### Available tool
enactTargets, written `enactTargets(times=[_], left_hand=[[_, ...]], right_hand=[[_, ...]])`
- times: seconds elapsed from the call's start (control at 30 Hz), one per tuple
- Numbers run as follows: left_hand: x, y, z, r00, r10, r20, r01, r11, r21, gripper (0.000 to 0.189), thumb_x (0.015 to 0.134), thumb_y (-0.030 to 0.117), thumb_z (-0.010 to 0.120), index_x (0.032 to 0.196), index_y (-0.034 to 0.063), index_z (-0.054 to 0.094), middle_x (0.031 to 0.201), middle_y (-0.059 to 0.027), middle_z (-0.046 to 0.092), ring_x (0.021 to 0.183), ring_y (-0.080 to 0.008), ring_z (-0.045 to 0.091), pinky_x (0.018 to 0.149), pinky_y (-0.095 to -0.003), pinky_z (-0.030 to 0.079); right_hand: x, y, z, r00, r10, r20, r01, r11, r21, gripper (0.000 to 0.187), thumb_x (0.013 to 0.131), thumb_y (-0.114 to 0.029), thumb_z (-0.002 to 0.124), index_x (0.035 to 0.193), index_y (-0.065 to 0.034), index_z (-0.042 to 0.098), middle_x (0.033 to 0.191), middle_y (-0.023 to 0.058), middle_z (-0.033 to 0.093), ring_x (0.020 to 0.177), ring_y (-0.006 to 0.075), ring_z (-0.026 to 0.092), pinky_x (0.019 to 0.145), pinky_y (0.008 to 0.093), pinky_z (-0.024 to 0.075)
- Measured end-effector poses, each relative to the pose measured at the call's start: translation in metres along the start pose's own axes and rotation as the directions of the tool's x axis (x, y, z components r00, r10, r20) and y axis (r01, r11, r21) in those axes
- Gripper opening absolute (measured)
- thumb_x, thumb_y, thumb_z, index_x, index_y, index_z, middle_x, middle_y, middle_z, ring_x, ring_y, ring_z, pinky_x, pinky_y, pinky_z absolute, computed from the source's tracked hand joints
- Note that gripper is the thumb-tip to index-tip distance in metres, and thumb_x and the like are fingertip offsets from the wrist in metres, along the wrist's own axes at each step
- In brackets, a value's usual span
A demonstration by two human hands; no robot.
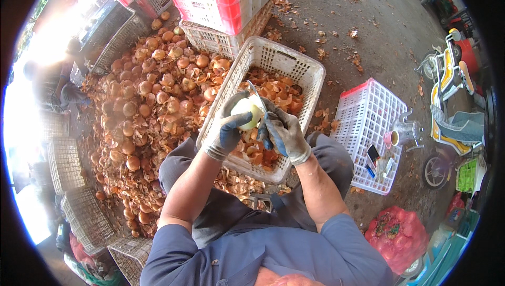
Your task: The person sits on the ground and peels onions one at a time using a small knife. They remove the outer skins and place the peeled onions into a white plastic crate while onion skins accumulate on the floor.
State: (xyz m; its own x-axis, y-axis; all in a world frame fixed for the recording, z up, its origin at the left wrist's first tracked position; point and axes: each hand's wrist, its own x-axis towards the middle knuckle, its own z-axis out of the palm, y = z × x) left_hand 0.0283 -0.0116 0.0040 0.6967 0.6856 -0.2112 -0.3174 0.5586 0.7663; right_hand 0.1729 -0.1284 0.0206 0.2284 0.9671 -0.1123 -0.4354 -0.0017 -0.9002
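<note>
My left hand [225,128], in a grey and blue work glove, grips a peeled pale onion [245,111]. My right hand [285,130], gloved the same way, holds a knife whose blade [257,96] lies against the onion's right side. The knife's handle is hidden in the glove. Both hands are above a dirty white plastic crate [315,77] between my knees. Loose brown onion skins [272,85] lie in that crate. On the ground to its left spreads a large heap of unpeeled onions [146,89].
A red and white crate [232,6] holding peeled onions rests on another crate [209,39] ahead. At right, an upturned white crate [367,108] bears a phone [372,152], a cup [390,139] and a metal kettle [408,130]. Beyond stand a yellow scooter [438,104] and a red mesh sack [398,238].
</note>
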Motion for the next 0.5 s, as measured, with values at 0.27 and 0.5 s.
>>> enactTargets(times=[0.27, 0.5], left_hand=[[-0.001, -0.007, -0.006, 0.998, -0.009, 0.068, 0.020, 0.987, -0.162, 0.072, 0.085, 0.038, 0.073, 0.139, -0.0021, 0.049, 0.132, -0.0168, 0.058, 0.118, -0.0311, 0.062, 0.104, -0.0471, 0.051], [0.002, -0.011, -0.005, 1.000, -0.017, 0.023, 0.023, 0.957, -0.289, 0.064, 0.094, 0.046, 0.067, 0.137, 0.0014, 0.051, 0.130, -0.0140, 0.061, 0.118, -0.0273, 0.062, 0.103, -0.0406, 0.050]], right_hand=[[0.011, 0.002, -0.017, 0.993, -0.081, -0.088, 0.070, 0.990, -0.120, 0.054, 0.107, -0.029, 0.052, 0.155, -0.0085, 0.038, 0.075, 0.0036, 0.064, 0.057, 0.0083, 0.058, 0.050, 0.0235, 0.0474], [-0.002, -0.007, -0.002, 0.987, -0.120, 0.111, 0.151, 0.932, -0.329, 0.067, 0.108, -0.038, 0.049, 0.161, -0.0089, 0.021, 0.079, 0.0001, 0.060, 0.065, 0.0067, 0.052, 0.059, 0.0247, 0.0475]])
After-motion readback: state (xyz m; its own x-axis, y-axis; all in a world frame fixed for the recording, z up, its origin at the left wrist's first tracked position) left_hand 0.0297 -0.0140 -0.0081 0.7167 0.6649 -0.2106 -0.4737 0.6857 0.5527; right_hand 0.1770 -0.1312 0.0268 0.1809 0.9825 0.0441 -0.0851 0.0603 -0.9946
